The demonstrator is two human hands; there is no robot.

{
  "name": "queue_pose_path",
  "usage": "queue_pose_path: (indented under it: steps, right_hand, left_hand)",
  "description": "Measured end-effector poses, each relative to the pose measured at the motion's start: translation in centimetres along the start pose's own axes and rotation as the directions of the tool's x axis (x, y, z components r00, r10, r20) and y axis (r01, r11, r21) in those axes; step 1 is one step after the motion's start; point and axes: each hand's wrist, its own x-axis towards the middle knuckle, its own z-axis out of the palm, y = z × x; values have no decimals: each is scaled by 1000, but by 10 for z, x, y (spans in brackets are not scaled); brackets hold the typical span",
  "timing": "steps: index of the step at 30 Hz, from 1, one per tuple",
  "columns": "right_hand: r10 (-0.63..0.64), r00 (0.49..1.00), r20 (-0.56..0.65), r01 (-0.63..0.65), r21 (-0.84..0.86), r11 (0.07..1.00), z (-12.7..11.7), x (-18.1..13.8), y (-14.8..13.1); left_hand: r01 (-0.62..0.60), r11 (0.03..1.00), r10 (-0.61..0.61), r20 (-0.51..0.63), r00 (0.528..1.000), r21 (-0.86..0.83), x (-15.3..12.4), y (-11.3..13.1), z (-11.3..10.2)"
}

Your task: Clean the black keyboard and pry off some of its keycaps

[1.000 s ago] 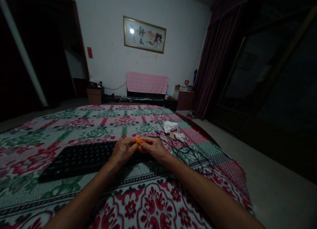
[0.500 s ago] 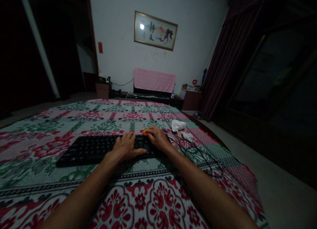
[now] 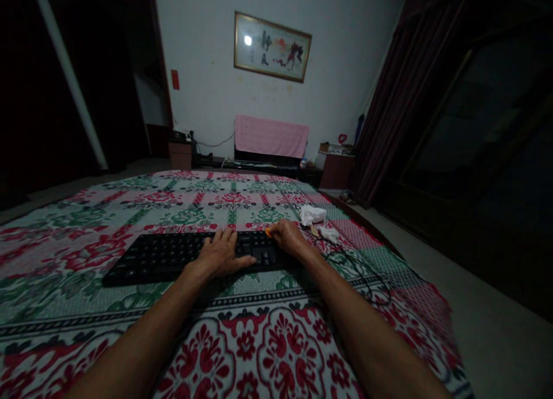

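A black computer keyboard (image 3: 162, 255) lies on a patterned bedspread (image 3: 233, 197). My left hand (image 3: 221, 255) rests flat across the right half of its keys, fingers forward and thumb stretched out to the right. Over the keyboard's far right end, my right hand (image 3: 288, 238) is closed around a small orange thing (image 3: 268, 232). Only a bit of that orange piece shows at the fingertips, so its kind is unclear. The palm and wrist cover some of the keys beneath.
Crumpled white tissue (image 3: 313, 215) and a smaller white wad (image 3: 329, 234) lie right of the keyboard, near a loose black cable (image 3: 358, 272). The bed's edge drops to the floor (image 3: 488, 324) on the right. A pink cloth (image 3: 272, 135) hangs by the far wall.
My right hand has moved rightward along the keyboard's far edge with the orange thing, uncovering keys. My left hand stays put on the keyboard. The view has shifted slightly.
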Motion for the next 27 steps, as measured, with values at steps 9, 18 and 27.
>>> queue_pose_path:
  steps: [9,18,27]
  right_hand:
    - [-98,980,-176,128,170,977,19,9,-20]
    - [153,983,-97,-139,136,981,13,-2,4]
    - [94,993,-73,-88,82,993,17,-2,1]
  left_hand:
    - [-4,1000,4,-3,1000,4,1,-1,2]
    - [9,999,-11,27,1000,44,0,2,-3]
    - [12,998,-14,33,999,57,2,0,-1]
